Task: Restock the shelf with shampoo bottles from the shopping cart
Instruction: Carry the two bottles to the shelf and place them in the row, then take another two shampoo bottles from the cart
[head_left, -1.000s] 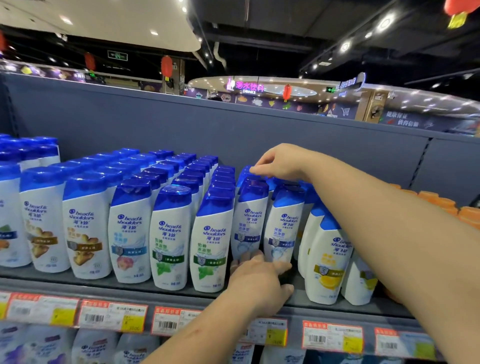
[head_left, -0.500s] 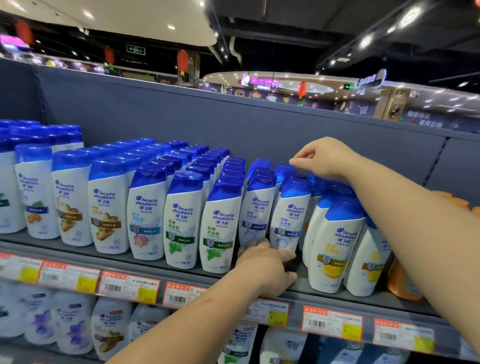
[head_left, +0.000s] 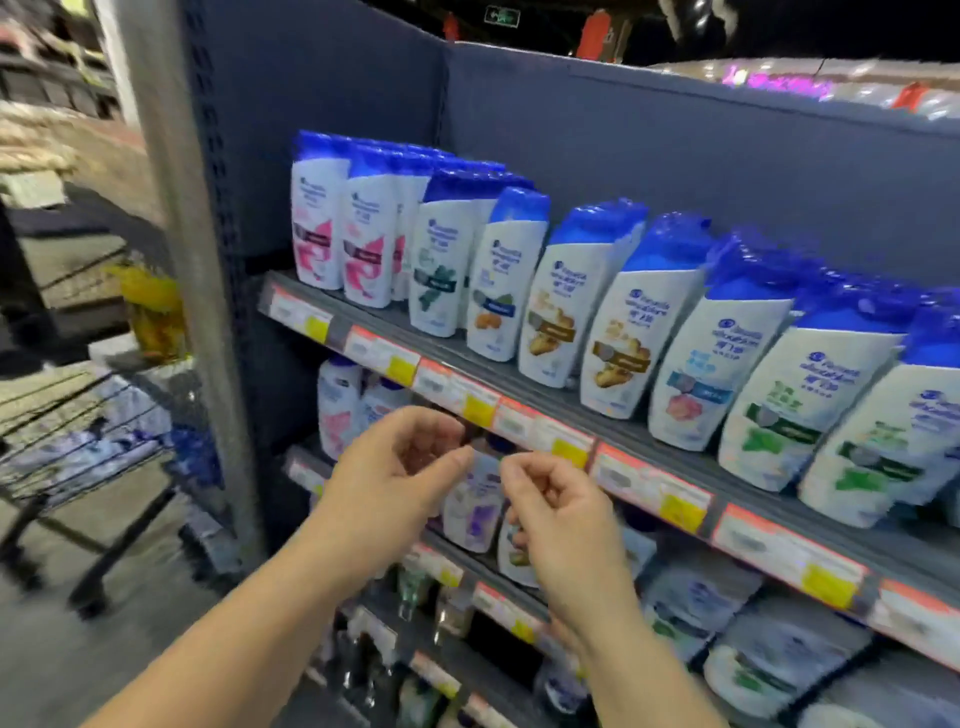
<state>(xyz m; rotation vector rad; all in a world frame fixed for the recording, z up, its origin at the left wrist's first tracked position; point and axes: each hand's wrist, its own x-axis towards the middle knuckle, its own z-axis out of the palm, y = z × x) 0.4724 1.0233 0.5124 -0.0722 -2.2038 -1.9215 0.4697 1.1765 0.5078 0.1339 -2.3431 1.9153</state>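
While shampoo bottles (head_left: 613, 317) stand above on the shelf (head_left: 649, 441), left hand (head_left: 395, 467) and right hand (head_left: 556, 504) hang empty, half-curled.

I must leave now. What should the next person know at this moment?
Left hand: empty, fingers loosely curled, in front of the shelf edge.
Right hand: empty too, close beside the left.
Shampoo bottles stand in rows on the upper shelf; this part looks full.
The shopping cart is at the left, with blurred blue and white packs inside.
Left to do: take bottles from the cart and fill any gaps.
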